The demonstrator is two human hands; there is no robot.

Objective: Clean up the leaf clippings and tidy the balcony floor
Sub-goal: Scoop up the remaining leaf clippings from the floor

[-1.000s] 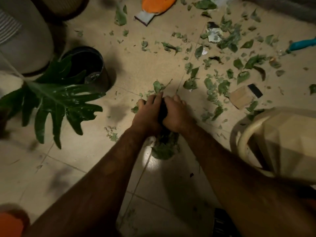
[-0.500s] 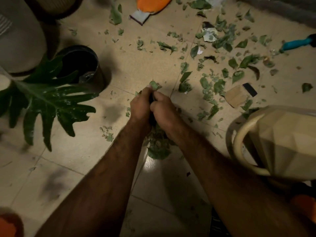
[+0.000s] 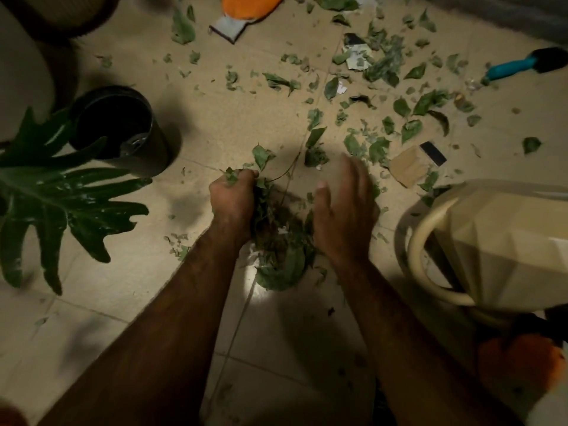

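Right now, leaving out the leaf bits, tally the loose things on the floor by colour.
Orange: 1, the glove
Teal: 1, the tool handle
Black: 1, the pot
Tan: 1, the cardboard piece
Total: 4

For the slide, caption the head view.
Left hand grips a leaf pile; open right hand sweeps in more clippings beside it.

- Leaf clippings (image 3: 410,130): mid to dark green, scattered.
- Floor tiles (image 3: 215,118): beige, finely speckled, pale grout lines.
- Pot (image 3: 123,130): black, glossy.
- Split plant leaf (image 3: 61,198): deep green, pale flecks noted.
- Tool handle (image 3: 507,70): turquoise, black end.
- Glove (image 3: 246,7): orange, grey cuff.
- Faceted container (image 3: 498,241): cream.
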